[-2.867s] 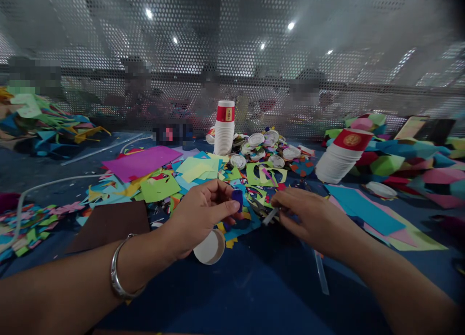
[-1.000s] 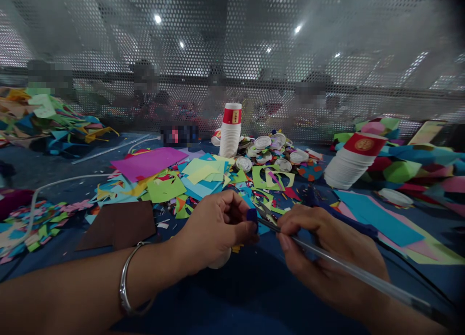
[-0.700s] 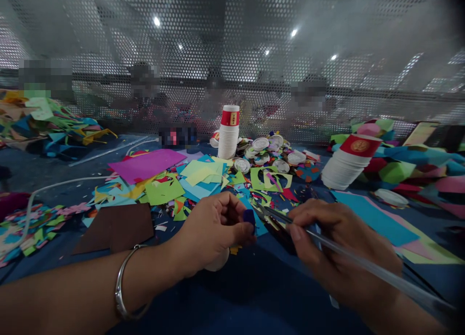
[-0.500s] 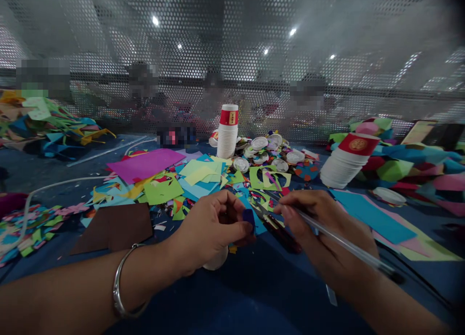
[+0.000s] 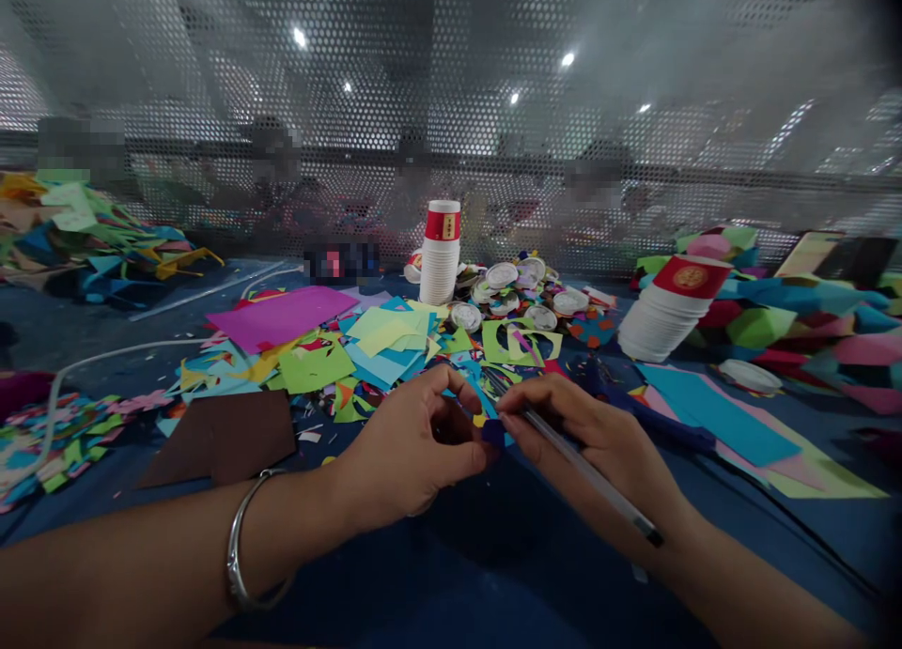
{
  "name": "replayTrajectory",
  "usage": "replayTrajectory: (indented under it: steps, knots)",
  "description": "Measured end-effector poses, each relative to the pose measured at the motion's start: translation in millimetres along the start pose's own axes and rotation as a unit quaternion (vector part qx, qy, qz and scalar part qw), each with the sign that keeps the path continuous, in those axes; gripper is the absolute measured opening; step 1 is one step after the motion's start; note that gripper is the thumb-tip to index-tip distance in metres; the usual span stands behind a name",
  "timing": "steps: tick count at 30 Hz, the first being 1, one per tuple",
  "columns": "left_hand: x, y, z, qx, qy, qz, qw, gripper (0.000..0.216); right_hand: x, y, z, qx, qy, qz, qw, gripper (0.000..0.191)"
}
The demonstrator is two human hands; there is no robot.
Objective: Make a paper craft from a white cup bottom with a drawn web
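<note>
We find the right hand (image 5: 584, 442), fingers closed round a pen (image 5: 598, 487), nearer the left hand (image 5: 419, 442) than a moment ago; we judge this brings both to bear on one item. The left hand pinches that dark blue paper piece (image 5: 495, 433), just below frame centre. The grip hides part of it; we cannot make out the pen's tip

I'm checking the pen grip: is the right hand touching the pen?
Touching. The head view shows the pen lying against the right hand, its front end held between thumb and fingers.
</note>
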State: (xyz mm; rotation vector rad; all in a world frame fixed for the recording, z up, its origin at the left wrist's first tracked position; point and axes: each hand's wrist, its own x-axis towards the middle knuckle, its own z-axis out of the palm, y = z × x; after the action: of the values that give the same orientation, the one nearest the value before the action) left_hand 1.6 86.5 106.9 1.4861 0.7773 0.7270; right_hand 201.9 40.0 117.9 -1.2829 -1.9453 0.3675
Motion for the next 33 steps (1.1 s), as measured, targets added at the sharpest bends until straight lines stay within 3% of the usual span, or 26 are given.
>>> replayTrajectory:
  steps: [7, 13, 16, 18, 21, 22, 27, 30, 33]
  knots:
    - [0.4, 2.4, 0.0, 0.008, -0.029, 0.007, 1.0, 0.033, 0.6, -2.3, 1.1, 0.027, -0.02, 0.024, 0.999, 0.008]
    - [-2.7, 6.1, -7.1, 0.03, -0.066, -0.027, 0.997, 0.037, -0.7, 0.7, -0.1, 0.043, -0.012, 0.044, 0.998, 0.012]
    - [-4.9, 15.2, -15.1, 0.062, -0.05, -0.008, 0.997, 0.035, 0.6, 3.2, -1.0, 0.033, -0.017, 0.058, 0.998, 0.011]
    - [-5.1, 24.1, -22.9, 0.111, -0.012, 0.04, 0.993, 0.028, 2.5, 3.3, -0.9, 0.023, -0.05, 0.06, 0.997, 0.011]
    - [-4.2, 36.3, -39.2, 0.247, 0.036, 0.093, 0.964, 0.02, 4.4, 1.4, 0.2, -0.003, -0.12, 0.048, 0.992, 0.014]
    - [-4.4, 39.1, -45.6, 0.299, 0.027, 0.09, 0.95, 0.021, 4.4, 0.8, 0.6, -0.014, -0.142, 0.047, 0.989, 0.015]
    - [-13.7, 44.9, -72.2, 0.461, -0.136, 0.038, 0.876, 0.049, 2.2, 3.7, 1.2, -0.044, -0.191, 0.069, 0.978, 0.013]
    - [-21.8, 46.8, -77.0, 0.51, -0.174, 0.041, 0.841, 0.067, 1.8, 8.1, 0.7, -0.052, -0.193, 0.047, 0.979, 0.009]
    - [-25.9, 48.2, -74.7, 0.522, -0.181, 0.036, 0.833, 0.073, 2.3, 9.4, 0.9, -0.062, -0.196, 0.033, 0.978, 0.009]
